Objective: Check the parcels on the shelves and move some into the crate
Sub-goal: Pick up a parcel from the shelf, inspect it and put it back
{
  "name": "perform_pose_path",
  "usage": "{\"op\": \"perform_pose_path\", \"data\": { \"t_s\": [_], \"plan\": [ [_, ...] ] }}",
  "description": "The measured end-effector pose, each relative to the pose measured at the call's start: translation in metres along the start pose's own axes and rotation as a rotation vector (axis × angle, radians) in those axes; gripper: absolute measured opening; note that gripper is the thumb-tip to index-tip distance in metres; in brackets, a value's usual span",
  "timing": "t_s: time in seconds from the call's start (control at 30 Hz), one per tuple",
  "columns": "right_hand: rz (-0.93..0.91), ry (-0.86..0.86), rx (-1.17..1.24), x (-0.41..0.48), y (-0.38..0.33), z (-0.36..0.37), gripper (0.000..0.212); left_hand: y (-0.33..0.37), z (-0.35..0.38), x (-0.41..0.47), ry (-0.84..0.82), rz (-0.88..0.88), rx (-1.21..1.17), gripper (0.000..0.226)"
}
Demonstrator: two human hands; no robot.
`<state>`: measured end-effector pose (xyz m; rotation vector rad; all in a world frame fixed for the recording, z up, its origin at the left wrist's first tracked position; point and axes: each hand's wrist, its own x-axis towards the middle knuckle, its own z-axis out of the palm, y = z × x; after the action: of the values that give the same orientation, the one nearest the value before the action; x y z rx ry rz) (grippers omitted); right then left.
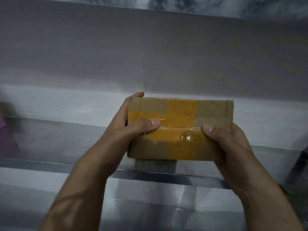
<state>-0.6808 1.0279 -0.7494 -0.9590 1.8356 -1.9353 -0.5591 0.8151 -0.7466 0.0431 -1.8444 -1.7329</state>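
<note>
A: What is held, and how?

B: A cardboard parcel (180, 129), banded with glossy yellow-brown tape, is gripped at both ends just above the metal shelf (58, 144). The left hand (131, 129) is closed on the left end, with the thumb pressed on the taped top face and a fingertip seen over the far upper corner. The right hand (228, 144) is closed on the right end, thumb laid on the top face, its other fingers hidden beneath.

A: Is the parcel resting on the shelf?

B: That cannot be told for certain; a dark shadow is seen under its near edge. A purple object (5, 130) is glimpsed at the far left, blurred.
</note>
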Motion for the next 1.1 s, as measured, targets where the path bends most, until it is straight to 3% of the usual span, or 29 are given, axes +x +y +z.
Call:
{"op": "perform_pose_path", "data": {
  "t_s": [0.17,0.27,0.37,0.53,0.6,0.73,0.77,0.87,1.0,1.1],
  "plan": [
    [0.010,0.022,0.079,0.011,0.001,0.001,0.111,0.010,0.003,0.002,-0.005,-0.095,-0.043,0.073],
    [-0.020,-0.055,0.082,0.011,-0.003,0.003,0.100,0.010,-0.007,-0.006,-0.031,-0.123,-0.049,0.096],
    [-0.081,-0.134,-0.013,0.007,-0.009,0.002,0.100,0.015,0.002,0.002,0.066,-0.189,-0.146,0.047],
    [-0.126,-0.078,-0.114,0.010,-0.003,0.003,0.101,0.020,0.010,-0.007,0.160,-0.124,-0.265,0.039],
    [-0.105,-0.022,-0.081,0.010,-0.003,0.007,0.093,0.024,0.015,-0.005,0.167,-0.082,-0.273,0.048],
    [-0.037,0.088,-0.067,0.009,-0.007,0.013,0.087,0.022,0.012,-0.003,0.047,-0.010,-0.128,0.127],
    [-0.032,0.106,-0.062,0.009,-0.009,0.014,0.083,0.019,0.010,-0.003,-0.017,0.007,-0.039,0.134],
    [-0.052,0.128,-0.040,0.009,-0.010,0.017,0.081,0.013,0.007,-0.005,-0.024,0.022,0.134,0.124],
    [-0.021,0.102,-0.053,0.010,-0.008,0.016,0.072,0.009,0.005,-0.001,0.065,0.011,0.136,0.114],
    [-0.049,0.080,-0.070,0.011,-0.003,0.013,0.079,0.004,0.003,-0.001,0.100,-0.013,0.134,0.112]
  ]
}}
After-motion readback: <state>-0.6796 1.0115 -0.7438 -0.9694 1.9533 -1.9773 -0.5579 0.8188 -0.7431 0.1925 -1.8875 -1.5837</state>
